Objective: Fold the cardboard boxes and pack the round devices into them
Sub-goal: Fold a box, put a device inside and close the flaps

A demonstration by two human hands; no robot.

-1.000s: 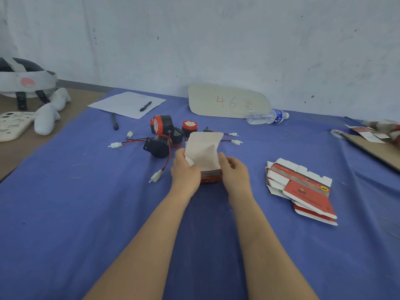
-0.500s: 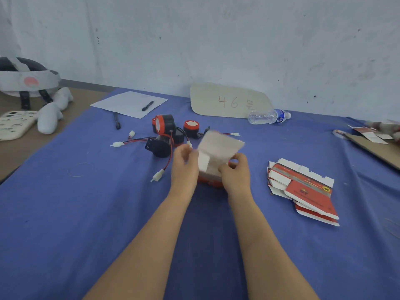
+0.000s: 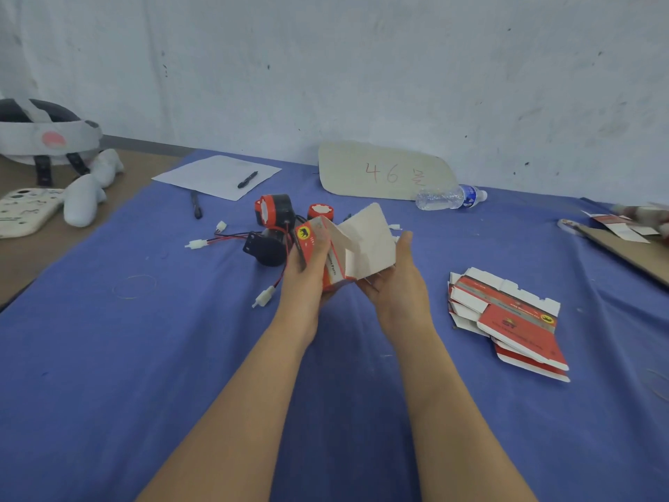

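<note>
1. Your left hand [image 3: 304, 273] grips the half-folded box [image 3: 367, 244] mid-table. Your right hand [image 3: 396, 284] backs its flap, fingers hidden, so I cannot tell its grip.
2. Uneven squeezing may crease the flap.
3. The round devices [image 3: 275, 211] lie at 11 o'clock, and their wires [image 3: 228, 240] could snag.

Soft, even light is falling without glare; edges are bowing from the wide lens, and far-right objects are blurring.
</note>
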